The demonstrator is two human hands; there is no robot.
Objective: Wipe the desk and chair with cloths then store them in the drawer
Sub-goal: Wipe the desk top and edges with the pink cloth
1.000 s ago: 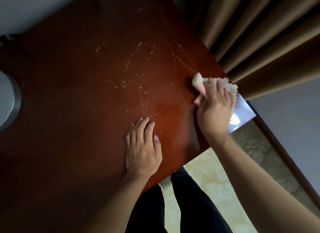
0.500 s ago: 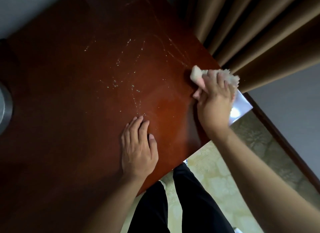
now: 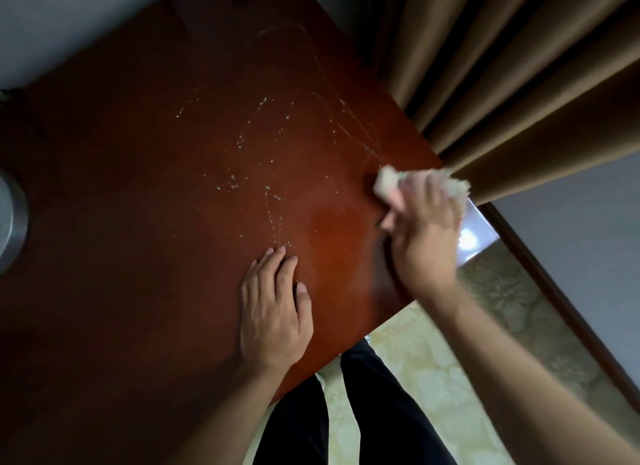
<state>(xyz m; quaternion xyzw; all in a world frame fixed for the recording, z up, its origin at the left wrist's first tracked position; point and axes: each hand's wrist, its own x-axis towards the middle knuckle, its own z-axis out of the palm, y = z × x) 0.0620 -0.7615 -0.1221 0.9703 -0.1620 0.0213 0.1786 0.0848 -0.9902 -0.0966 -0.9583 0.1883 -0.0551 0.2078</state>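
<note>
**Across the desk's right edge, a wiping stroke**

Over the desk [image 3: 145, 194], pale streaks and droplets mark the middle, likely the area left to wipe. Left hand [image 3: 273, 312] lies flat, fingers straight, near the front edge, probably as a brace. Right hand [image 3: 424, 236], blurred, grips the bunched cloth [image 3: 388, 180], pressing it down beside the right edge.

right hand [image 3: 424, 236] presses cloth [image 3: 389, 184] on desk [image 3: 138, 222] | left hand [image 3: 273, 308] flat on desk

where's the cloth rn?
Head view, right side: the cloth is under the right hand on the desk, near its right edge beside the curtain.
</note>
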